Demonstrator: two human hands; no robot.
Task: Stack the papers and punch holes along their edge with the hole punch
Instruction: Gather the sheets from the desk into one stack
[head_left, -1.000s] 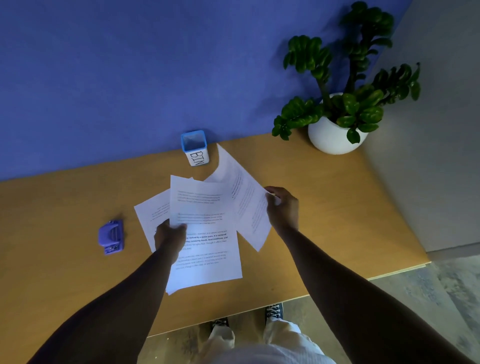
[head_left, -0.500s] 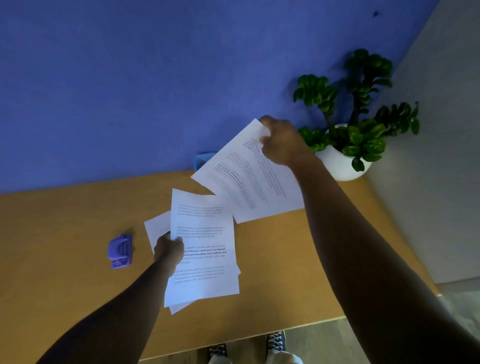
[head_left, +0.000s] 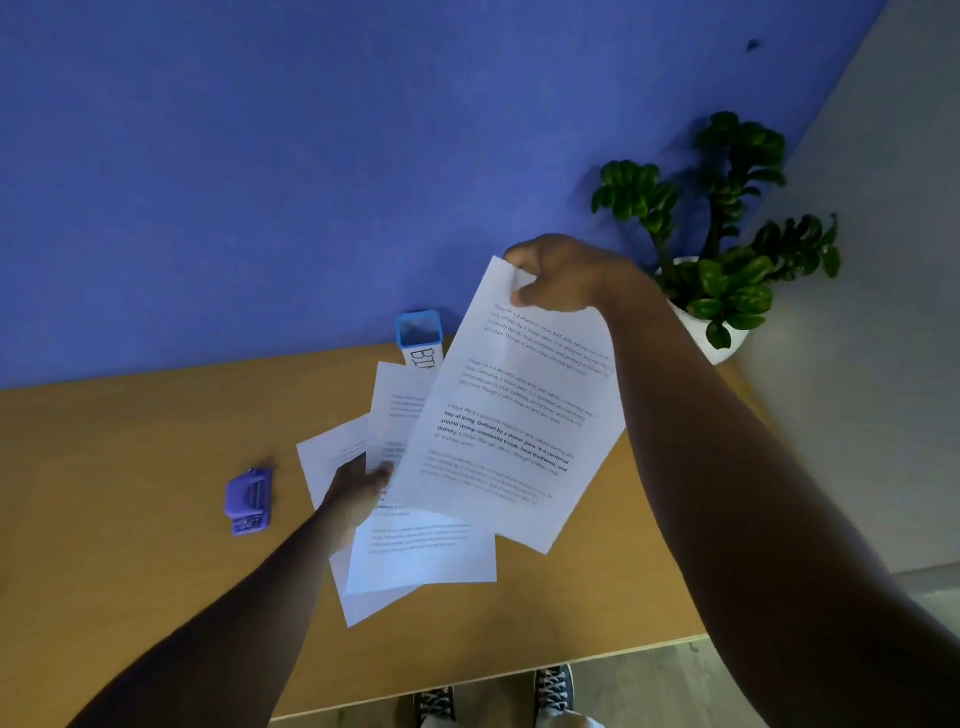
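My right hand (head_left: 558, 273) pinches the top corner of a printed sheet (head_left: 511, 415) and holds it in the air, hanging tilted over the desk. Beneath it lie two more printed sheets (head_left: 421, 556), overlapping and skewed on the wooden desk (head_left: 130, 519). My left hand (head_left: 358, 486) rests on the left edge of those lying sheets, fingers pressing on them. A small purple hole punch (head_left: 248, 501) sits on the desk to the left of the papers, apart from both hands.
A blue-rimmed white cup labelled BIN (head_left: 421, 338) stands at the back of the desk against the blue wall. A potted green plant (head_left: 722, 270) occupies the back right corner. The desk's front edge runs above my shoes (head_left: 553, 688).
My right hand picked the right sheet off the desk, raised it, and has swung it left so it now hangs over the other two sheets. My left hand stays on them.
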